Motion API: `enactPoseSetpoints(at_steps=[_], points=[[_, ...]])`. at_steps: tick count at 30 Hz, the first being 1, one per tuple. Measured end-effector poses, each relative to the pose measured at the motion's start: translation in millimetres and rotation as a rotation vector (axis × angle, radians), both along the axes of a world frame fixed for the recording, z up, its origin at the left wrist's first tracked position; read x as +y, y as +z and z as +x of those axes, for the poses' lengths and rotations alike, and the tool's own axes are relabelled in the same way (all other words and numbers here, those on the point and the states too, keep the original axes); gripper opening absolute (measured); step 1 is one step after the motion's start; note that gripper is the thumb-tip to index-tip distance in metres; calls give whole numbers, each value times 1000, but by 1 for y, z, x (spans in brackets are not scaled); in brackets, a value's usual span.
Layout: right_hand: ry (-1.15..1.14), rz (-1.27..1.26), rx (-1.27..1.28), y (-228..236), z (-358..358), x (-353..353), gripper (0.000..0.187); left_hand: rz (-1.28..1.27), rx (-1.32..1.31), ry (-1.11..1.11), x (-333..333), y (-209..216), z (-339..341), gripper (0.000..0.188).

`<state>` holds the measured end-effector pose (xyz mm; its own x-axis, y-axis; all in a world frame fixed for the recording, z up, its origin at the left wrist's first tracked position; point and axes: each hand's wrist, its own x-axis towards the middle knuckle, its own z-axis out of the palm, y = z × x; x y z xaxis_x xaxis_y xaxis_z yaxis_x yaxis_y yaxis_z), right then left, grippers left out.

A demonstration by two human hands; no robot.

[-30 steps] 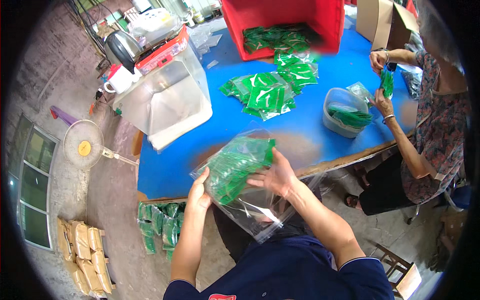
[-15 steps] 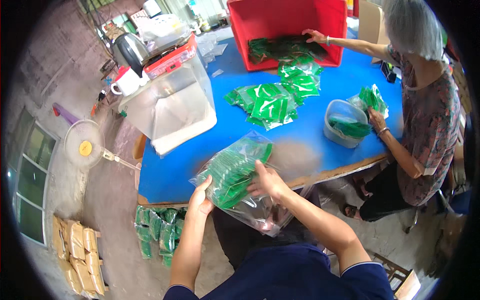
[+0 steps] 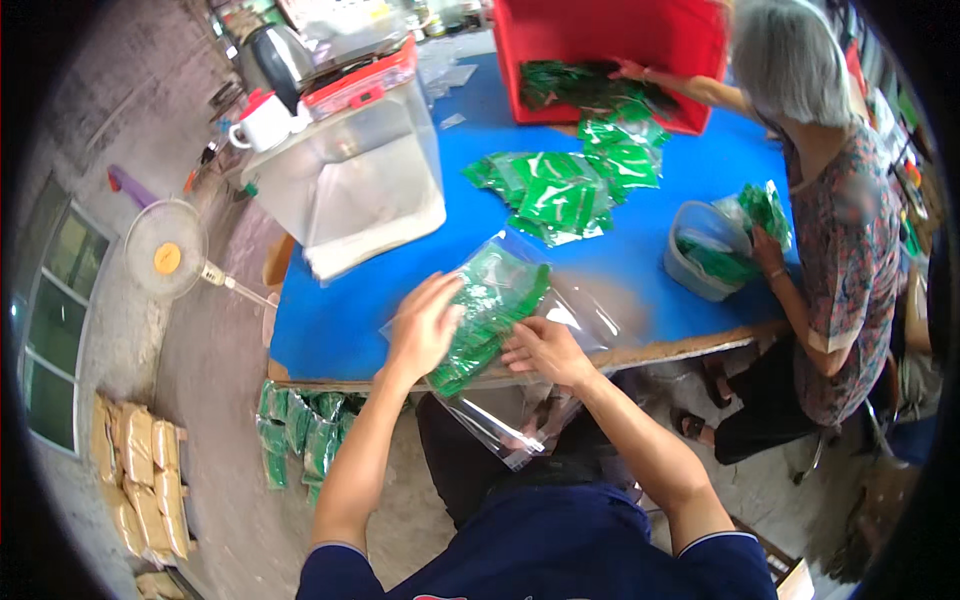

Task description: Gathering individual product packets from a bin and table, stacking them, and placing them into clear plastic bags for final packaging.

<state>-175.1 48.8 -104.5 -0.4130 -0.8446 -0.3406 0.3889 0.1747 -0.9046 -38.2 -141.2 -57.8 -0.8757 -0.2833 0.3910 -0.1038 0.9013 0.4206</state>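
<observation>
At the near edge of the blue-topped table (image 3: 620,255), the person's left hand (image 3: 425,325) lies palm-down with its fingers spread flat on a stack of small green sachets (image 3: 490,310) that sits inside a large clear plastic bag (image 3: 520,420). The bag's loose lower part hangs over the table's near edge toward the person's lap. The right hand (image 3: 545,350) rests just beside the stack on the bag's film, its fingers loosely curled; whether they pinch the plastic is hard to tell. Toward the middle of the table lies a loose heap of green sachet packs (image 3: 560,190), and at the far edge stands a red plastic crate (image 3: 600,40) holding more of them. Near the right edge is a small translucent tub (image 3: 700,270), where a co-worker's hand (image 3: 770,250) grips a bundle of green packs. A clear plastic storage box (image 3: 350,190) stands at the table's left corner.
</observation>
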Motion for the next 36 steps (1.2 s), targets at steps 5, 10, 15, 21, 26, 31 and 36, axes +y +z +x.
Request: enactPoseSetpoints(at_steps=[5, 10, 15, 21, 26, 31, 36], points=[[135, -69, 21, 6, 14, 62, 39, -54, -278, -119, -10, -10, -39, 51], [-296, -29, 667, 51, -9, 129, 33, -113, -365, -24, -16, -22, -22, 56], [-920, 233, 1579, 80, -90, 178, 75, -214, -279, 90, -5, -40, 10, 61], [-234, 369, 1709, 102, -192, 164, 77, -210, -335, 64, -37, -31, 20, 62], [153, 714, 1416, 107, -270, 161, 29, -235, -276, 105, -35, -46, 1, 58], [-43, 708, 1620, 111, -254, 135, 21, -199, -322, 167, -31, -36, -3, 56], [-179, 766, 1884, 182, -196, 118, 18, -249, -438, 145, -40, -48, -4, 57]])
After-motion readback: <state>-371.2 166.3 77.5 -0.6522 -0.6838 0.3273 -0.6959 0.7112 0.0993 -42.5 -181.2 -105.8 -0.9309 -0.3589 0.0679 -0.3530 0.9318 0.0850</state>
